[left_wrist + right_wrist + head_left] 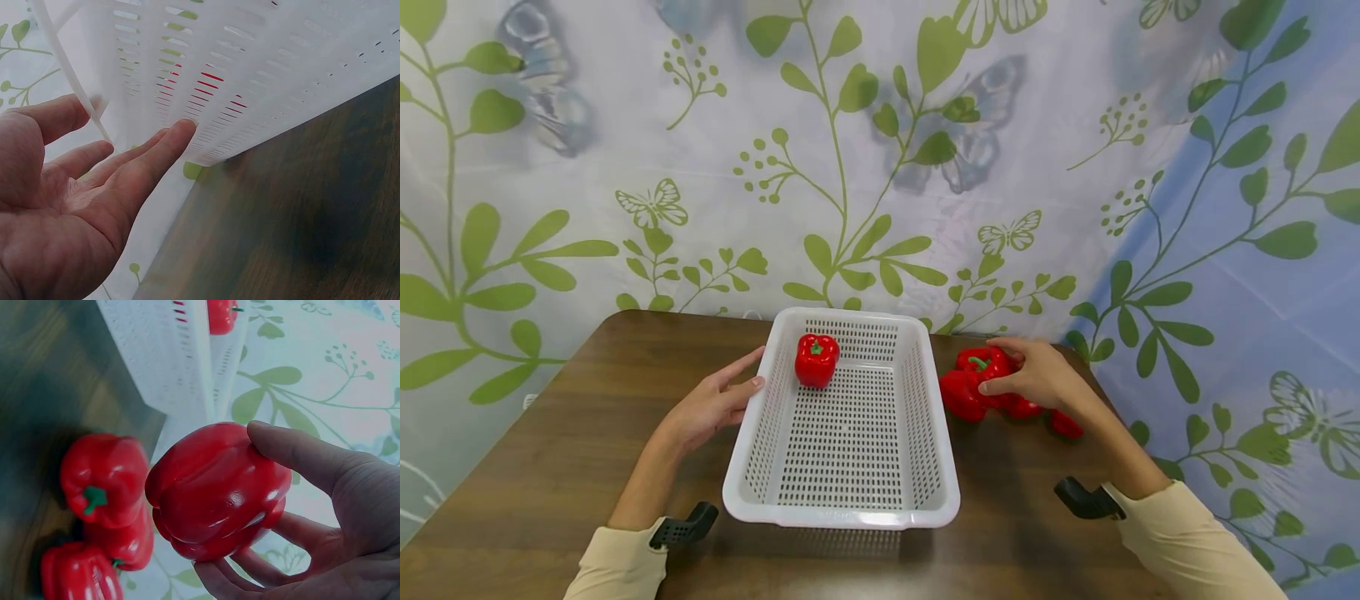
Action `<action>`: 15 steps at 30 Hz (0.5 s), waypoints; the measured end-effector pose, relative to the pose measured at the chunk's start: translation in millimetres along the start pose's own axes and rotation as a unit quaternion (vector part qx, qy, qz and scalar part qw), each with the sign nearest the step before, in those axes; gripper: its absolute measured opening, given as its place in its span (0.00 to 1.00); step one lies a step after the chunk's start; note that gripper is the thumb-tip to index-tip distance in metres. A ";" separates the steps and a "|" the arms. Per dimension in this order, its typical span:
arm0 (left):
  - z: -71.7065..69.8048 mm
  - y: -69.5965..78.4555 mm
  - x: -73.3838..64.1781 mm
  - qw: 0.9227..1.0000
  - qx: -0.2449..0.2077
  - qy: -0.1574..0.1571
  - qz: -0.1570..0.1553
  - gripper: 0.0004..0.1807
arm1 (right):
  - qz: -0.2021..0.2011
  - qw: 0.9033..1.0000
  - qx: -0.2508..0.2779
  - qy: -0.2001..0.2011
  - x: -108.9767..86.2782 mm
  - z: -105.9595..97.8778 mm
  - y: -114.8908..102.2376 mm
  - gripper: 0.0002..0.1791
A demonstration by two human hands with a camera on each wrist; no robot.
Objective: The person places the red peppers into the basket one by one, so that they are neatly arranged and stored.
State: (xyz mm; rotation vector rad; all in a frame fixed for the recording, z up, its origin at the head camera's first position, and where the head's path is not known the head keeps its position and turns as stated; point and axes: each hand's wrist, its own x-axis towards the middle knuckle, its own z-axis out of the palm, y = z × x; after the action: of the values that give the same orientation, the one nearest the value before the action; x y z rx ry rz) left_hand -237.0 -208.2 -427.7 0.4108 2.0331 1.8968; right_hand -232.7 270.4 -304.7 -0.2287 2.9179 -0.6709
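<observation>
The right hand has its grip curled round a red bell pepper, the thumb on one side and the fingers on the other, pinching it just to the right of a white slotted basket; three other peppers lie close together near that pinched one, two of them showing green stems in the right wrist view, all outside the basket and on the brown wooden counter; one more, the basket pepper, sits upright inside, stem upward, toward the far left corner, and red glints through the slots in the left wrist view; the left hand is at the basket's left side, its grip spread, with fingers extended along the outer wall and the thumb by the rim; both arms wear cream sleeves, and a black device sits at each wrist; behind the counter hangs a pale cloth printed with green leaves and butterflies, which turns bluer toward the right
</observation>
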 end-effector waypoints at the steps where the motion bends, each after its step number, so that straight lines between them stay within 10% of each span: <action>1: 0.0 0.0 -0.1 1.000 0.001 0.000 0.000 0.37 | 0.000 1.000 0.004 0.002 0.9 -0.1 -2.4 0.46; 15: 1.0 -6.0 1.1 1.000 -0.009 -0.007 0.009 0.37 | -0.002 0.996 0.088 0.029 17.9 4.9 -35.5 0.45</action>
State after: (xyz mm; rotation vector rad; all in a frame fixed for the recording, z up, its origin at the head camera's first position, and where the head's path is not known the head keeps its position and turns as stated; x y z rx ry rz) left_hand -237.5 -207.2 -433.8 0.4377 2.0080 1.9162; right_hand -245.3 233.6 -295.2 -0.1974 2.8906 -0.9435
